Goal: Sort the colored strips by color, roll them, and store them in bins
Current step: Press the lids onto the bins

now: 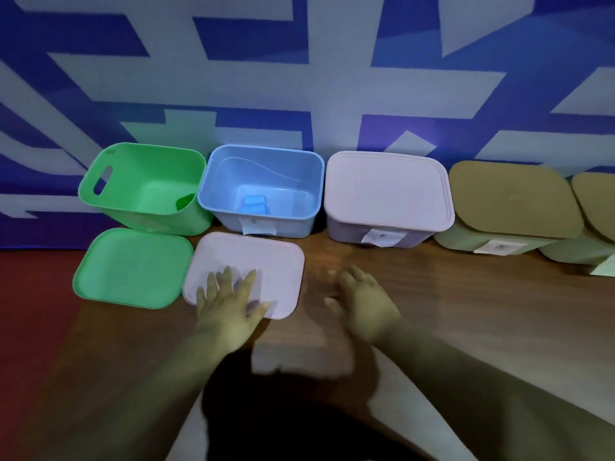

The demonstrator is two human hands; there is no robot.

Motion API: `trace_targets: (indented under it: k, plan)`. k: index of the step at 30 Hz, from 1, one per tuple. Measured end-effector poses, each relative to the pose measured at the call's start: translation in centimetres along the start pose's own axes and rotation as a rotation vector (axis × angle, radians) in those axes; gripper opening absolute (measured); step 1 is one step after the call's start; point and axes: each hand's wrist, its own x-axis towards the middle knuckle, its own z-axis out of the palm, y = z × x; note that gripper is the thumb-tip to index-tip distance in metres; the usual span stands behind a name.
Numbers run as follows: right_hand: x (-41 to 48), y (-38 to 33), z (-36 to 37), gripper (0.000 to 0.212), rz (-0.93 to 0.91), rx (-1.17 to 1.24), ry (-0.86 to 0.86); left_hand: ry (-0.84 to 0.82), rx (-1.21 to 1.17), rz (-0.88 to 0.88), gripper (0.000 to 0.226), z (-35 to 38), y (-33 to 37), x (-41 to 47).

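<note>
The view comes from a camera on the person's head, looking forward and steeply down across a wooden table toward a patterned wall that fills the frame from 10 through 12 to 2 o'clock. It sits close: both forearms enter from the bottom edge at 7 and 5 o'clock, and the left hand and right hand lie just below centre, the right one blurred. The row of bins crosses the middle from 9 to 3 o'clock, seen from above and in front. The wide lens bows that row, and the frame cuts the last bin at 3 o'clock.
</note>
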Motion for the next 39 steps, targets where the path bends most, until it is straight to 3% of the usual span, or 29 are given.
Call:
trace_targets:
  k: [3,6,13,19,26,29,33,37,39]
  plan:
    - [0.7,-1.1,3.1,0.068,0.101,0.078,-0.157,-0.083,0.027,0.042,0.079,1.4,-1.1,-0.7]
    - [0.5,-1.4,4.8,0.071,0.141,0.101,-0.188,-0.077,-0.008,0.167,0.081,2.4,-0.8,-1.6]
    - [-2.4,-1.2,4.6,0.071,0.242,0.462,-0.008,-0.168,-0.053,0.260,0.080,3.9,-0.2,-3.2]
    - [-4.0,0.0,3.4,0.074,0.080,0.338,0.092,-0.118,-0.172,0.296,0.080,3.3,0.7,-4.0]
    - [-5.4,0.5,0.2,0.059,-0.110,0.180,0.127,0.060,-0.378,0.250,0.070,3.8,2.0,-5.8]
    - [-6.1,0.7,-0.8,0.049,-0.158,0.115,0.208,0.094,-0.324,0.263,0.052,3.6,2.9,-6.4]
    - [-7.1,1.4,-2.3,0.053,-0.159,0.190,0.238,0.256,-0.188,0.245,0.044,1.4,4.1,-7.6]
    - [-7.6,1.1,-4.4,0.048,-0.187,0.164,0.364,0.420,-0.276,0.299,0.033,-2.0,4.8,-8.7]
    - [-7.6,0.2,-5.9,0.044,-0.132,0.280,0.381,0.461,-0.349,0.324,0.029,-3.7,5.0,-9.2]
